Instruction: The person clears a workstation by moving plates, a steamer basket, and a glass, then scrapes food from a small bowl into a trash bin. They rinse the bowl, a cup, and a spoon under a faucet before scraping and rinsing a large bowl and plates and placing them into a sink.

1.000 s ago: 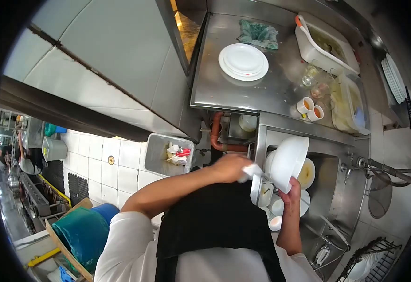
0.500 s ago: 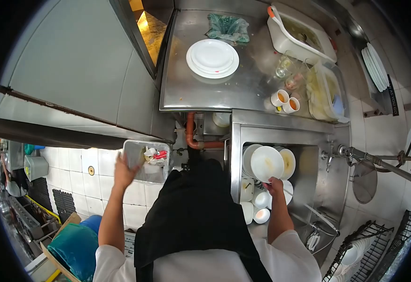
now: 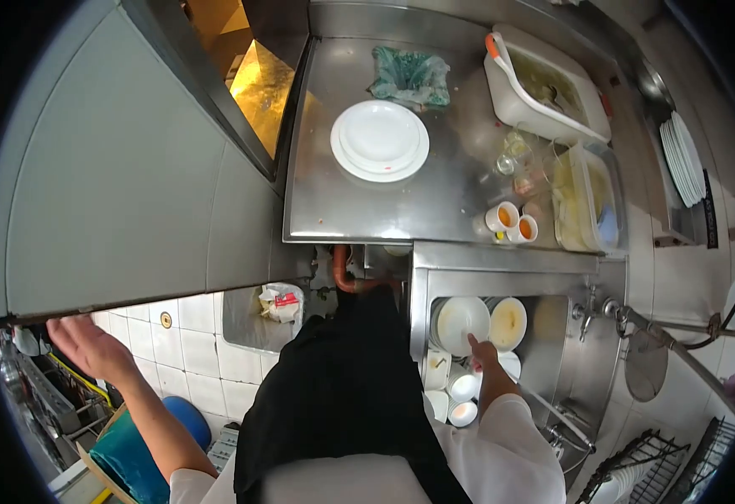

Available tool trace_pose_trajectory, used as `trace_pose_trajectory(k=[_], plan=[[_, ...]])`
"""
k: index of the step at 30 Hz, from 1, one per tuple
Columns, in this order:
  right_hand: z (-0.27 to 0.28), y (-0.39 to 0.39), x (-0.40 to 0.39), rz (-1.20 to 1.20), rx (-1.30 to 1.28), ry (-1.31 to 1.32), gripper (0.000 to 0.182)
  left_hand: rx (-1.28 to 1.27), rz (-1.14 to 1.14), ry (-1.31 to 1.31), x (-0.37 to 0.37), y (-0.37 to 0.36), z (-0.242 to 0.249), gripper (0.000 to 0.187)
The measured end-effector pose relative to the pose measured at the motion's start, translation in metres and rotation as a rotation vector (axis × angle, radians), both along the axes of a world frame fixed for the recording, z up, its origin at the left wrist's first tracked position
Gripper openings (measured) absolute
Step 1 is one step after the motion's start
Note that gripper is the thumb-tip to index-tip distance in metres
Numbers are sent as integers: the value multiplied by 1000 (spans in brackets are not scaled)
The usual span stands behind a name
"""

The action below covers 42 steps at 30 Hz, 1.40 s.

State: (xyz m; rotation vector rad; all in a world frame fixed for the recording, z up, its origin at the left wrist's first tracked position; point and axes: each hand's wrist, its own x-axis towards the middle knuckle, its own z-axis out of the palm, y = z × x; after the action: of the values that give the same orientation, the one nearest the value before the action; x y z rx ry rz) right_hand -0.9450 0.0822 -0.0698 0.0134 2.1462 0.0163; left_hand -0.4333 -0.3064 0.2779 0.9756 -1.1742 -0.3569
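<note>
Over the sink at the right, my right hand (image 3: 482, 353) is closed at the near edge of a white plate (image 3: 463, 323), which rests on other dishes. Beside it lies a stained plate (image 3: 508, 325), with small white bowls (image 3: 463, 387) nearer to me. My left hand (image 3: 92, 347) is stretched out at the far left with its fingers apart and nothing in it. A grey bin (image 3: 239, 321) holding paper scraps stands on the floor between my left arm and my apron.
The steel counter (image 3: 367, 210) holds stacked white plates (image 3: 379, 139), a green plastic bag (image 3: 409, 77), two small cups (image 3: 502, 217), glasses, a clear tub (image 3: 580, 197) and a white basin (image 3: 544, 122). A faucet (image 3: 587, 312) stands right of the sink; a dish rack is at lower right.
My left hand has moved left, away from the bin. My right hand has lowered the white plate slightly left onto the stack in the sink. The view has shifted.
</note>
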Motion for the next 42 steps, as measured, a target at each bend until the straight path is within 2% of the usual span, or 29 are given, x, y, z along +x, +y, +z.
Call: trace_pose_trajectory(k=[2, 3, 4, 6, 7, 8, 9, 10, 11, 12, 13, 14, 15, 18, 19, 21, 24, 25, 26, 27, 28, 29, 31, 33, 34, 36, 38, 39, 42], plan=[[14, -7, -9, 80, 48, -19, 57, -195, 60, -136, -29, 4, 25, 38], [24, -16, -15, 149, 102, -43, 61, -325, -42, -124, -33, 2, 33, 41], [36, -31, -24, 342, 221, -130, 61, -454, -149, -114, -36, -2, 38, 44], [91, -72, -24, 511, 197, -131, 56, -511, -260, 14, -48, -5, 38, 49], [96, -93, -28, 509, 188, -131, 56, -449, 59, -220, -70, -3, 40, 46], [100, -112, -33, 628, 1, -160, 53, -374, 376, -445, -84, -6, 40, 44], [106, -133, -38, 741, -187, -181, 51, -384, 292, -372, -83, -11, 31, 50], [113, -164, -34, 920, -387, 110, 48, -382, -386, 49, -65, -13, 23, 50], [148, -207, -21, 713, -614, 184, 41, -335, -1058, 478, -50, -15, 18, 51], [150, -243, -16, 758, -850, 442, 34, -341, -1071, 480, -58, -16, 18, 51], [145, -282, -20, 594, -869, 380, 30, -338, -551, 207, -69, -14, 20, 51], [142, -323, -19, 598, -994, 537, 30, -320, -22, -63, -73, -11, 21, 51], [118, -360, -27, 428, -1008, 453, 30, -254, -28, -46, -65, -7, 18, 48], [140, -439, -20, 433, -880, 524, 34, -287, -101, 67, -35, -8, -5, 52], [132, -457, -20, 463, -801, 556, 39, -263, 77, -142, -62, -6, 11, 59], [131, -484, -18, 458, -687, 529, 48, -297, 89, -203, -41, -6, -8, 61], [122, -499, -13, 464, -663, 593, 41, -282, 94, -377, -37, -1, -6, 67], [126, -502, -18, 289, -609, 293, 34, -300, 65, -343, -38, -2, -9, 70], [124, -504, -19, 292, -620, 302, 34, -317, 31, -310, -39, -4, -10, 72], [115, -503, -22, 176, -760, 173, 31, -329, 28, -301, -45, -4, -7, 72], [107, -500, -29, 50, -898, 44, 29, -350, 30, -297, -54, -5, -2, 73], [105, -493, -31, 32, -912, 64, 29, -374, 24, -291, -62, -8, 3, 74], [106, -477, -30, -206, -1071, -231, 24, -402, 8, -249, -70, -11, 6, 73], [115, -459, -33, -217, -1105, -213, 23, -429, 134, -142, -72, -15, -2, 72], [121, -449, -37, -206, -1120, -219, 23, -404, 74, -217, -65, -13, 0, 73], [148, -414, -50, -221, -1187, -172, 22, -328, 110, -255, -76, -12, 15, 73], [184, -378, -66, -213, -1286, -99, 22, -108, 5, -387, -87, 1, 42, 72], [218, -358, -66, -347, -1353, 37, 22, -123, -14, -378, -90, -4, 44, 72], [299, -296, -115, -243, -1396, 251, 22, -364, 126, -361, -95, -10, 44, 72]])
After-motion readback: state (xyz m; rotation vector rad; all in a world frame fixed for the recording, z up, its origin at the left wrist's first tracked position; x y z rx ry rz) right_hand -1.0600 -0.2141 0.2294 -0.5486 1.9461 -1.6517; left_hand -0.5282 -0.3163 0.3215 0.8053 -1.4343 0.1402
